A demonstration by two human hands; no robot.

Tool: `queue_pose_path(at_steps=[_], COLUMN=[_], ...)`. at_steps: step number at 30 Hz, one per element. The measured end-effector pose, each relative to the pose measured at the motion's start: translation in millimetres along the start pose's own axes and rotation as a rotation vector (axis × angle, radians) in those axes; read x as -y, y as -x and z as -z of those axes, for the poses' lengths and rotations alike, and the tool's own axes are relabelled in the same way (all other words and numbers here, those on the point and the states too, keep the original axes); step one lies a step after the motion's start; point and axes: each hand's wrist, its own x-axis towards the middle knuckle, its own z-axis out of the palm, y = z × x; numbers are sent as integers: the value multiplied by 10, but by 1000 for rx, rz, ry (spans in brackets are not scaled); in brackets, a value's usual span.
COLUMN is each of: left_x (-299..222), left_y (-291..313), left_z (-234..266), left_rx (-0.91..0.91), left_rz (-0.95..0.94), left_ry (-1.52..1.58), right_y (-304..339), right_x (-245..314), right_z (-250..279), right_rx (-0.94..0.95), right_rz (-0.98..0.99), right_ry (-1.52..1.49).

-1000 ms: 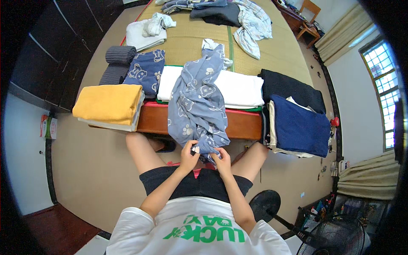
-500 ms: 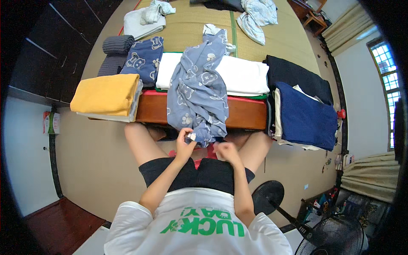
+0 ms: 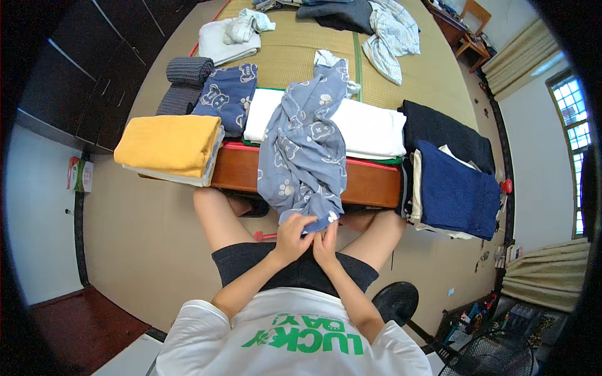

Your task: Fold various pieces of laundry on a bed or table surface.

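A crumpled blue-grey garment (image 3: pixel 301 150) with pale bear and paw prints hangs over the bed's front edge, toward my lap. Its exact kind is hard to tell. At its lower end, my left hand (image 3: pixel 293 238) has its fingers closed on the cloth. Close beside it, my right hand (image 3: pixel 326 244) pinches the same end, near a pale paw print. Under the garment lies a folded white cloth (image 3: pixel 370 128), showing on both sides of it. The garment's far end lies bunched on the woven mat (image 3: pixel 301 37).
To the left are a yellow folded stack (image 3: pixel 166 141), a folded navy patterned cloth (image 3: pixel 229 94) and grey knitwear (image 3: pixel 189 70). Navy (image 3: pixel 458 191) and black (image 3: pixel 446 131) folded clothes lie right. Loose clothes (image 3: pixel 390 37) lie farther back. A fan (image 3: pixel 492 351) stands at lower right.
My right hand has come left onto the garment's lower end and now grips it beside my left. The left hand has shifted slightly right and down. The whole view has moved a little.
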Motion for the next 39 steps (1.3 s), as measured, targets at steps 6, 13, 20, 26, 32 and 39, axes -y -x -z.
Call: queue_pose_path(at_steps=[6,13,20,26,32,39], left_x=[-236,-663,-684,-915,-1121,-1000], left_y=[80,37,-333,-245,281,-555], left_z=[-2,95,284,64,-144,290], left_rx=[154,387,179,115,843,552], left_rz=[-228,-224,-99,-411,-590,-304], left_ry=[12,-101,-137,32,33,115], right_y=[18,-612,-557,-441,-487,-491], right_x=[120,314,758,496,554,538], right_z=[-92,360,548,277,244,273], right_rx=[156,217,-98,-80,-46,-46], right_rz=[-89,-233,-800,-806,-764,-747], right_ry=[-122,-254,-1371,-1255,-1288,-1304])
